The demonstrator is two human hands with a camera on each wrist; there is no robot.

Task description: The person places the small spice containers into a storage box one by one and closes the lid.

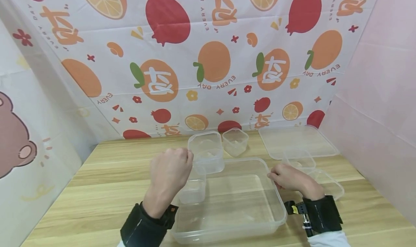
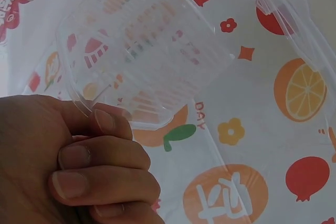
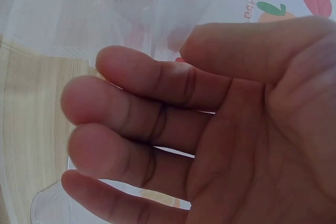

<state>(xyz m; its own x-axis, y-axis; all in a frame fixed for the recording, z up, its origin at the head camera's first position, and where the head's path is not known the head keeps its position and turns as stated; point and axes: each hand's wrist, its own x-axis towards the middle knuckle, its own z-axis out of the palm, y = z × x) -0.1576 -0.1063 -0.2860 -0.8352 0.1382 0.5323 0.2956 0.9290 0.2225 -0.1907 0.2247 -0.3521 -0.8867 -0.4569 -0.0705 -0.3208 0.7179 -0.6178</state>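
My left hand (image 1: 172, 171) pinches the rim of a clear plastic container (image 1: 208, 153) between thumb and curled forefinger, holding it tilted above the far left part of a large clear plastic box (image 1: 232, 225). The left wrist view shows the held container (image 2: 147, 51) close up, see-through, with the other fingers of the left hand (image 2: 105, 161) curled. My right hand (image 1: 290, 178) grips the large box's right rim with thumb and forefinger. In the right wrist view the remaining fingers of the right hand (image 3: 157, 114) are loosely bent. A smaller clear container (image 1: 192, 192) stands at the box's left side.
Behind the large box stands another small clear container (image 1: 235, 142). A wide flat clear lid (image 1: 295, 140) lies at the back right, with smaller clear pieces (image 1: 329, 183) in front of it. A fruit-print curtain (image 1: 211, 77) hangs behind the wooden table (image 1: 107, 174).
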